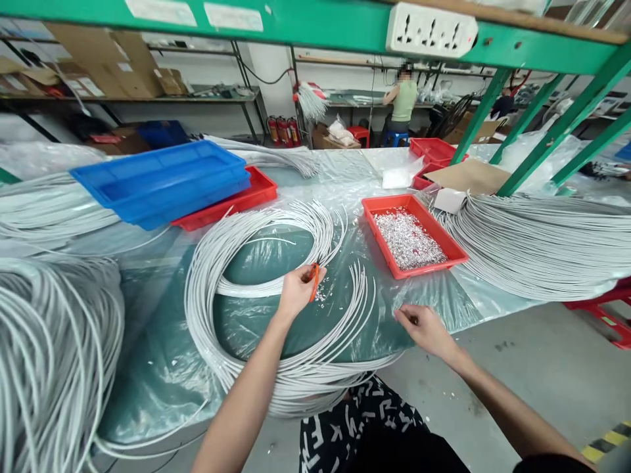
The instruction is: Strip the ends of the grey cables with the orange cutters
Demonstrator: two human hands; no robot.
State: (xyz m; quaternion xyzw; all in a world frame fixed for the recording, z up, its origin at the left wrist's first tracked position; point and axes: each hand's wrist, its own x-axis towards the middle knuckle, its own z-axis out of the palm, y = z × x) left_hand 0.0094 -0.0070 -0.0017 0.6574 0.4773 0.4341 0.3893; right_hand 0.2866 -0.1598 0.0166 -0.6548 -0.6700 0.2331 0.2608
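The left hand is closed around a small orange tool, pinched between thumb and fingers, held just above the loose ends of a big coil of grey cables that lies in a wide ring near the front edge of the bench. A few tiny bright bits lie on the plastic sheet right under that hand. The right hand rests near the front edge further right, fingers curled at the tips of a smaller fan of cable ends; its grip looks pinched on something small, though what it pinches is too small to make out.

A red tray of small metal pieces sits just beyond the right hand, toward the middle of the bench. More cable bundles lie along the right side and at the left front corner. Stacked blue trays stand on a red one toward the back left.

The cables look light singly, springy and smooth, likely to slide and spring back to their curve; taking one close behind its cut end should keep the tip steady. The metal pieces look tiny and easy to scatter. Another person sits at a far bench.
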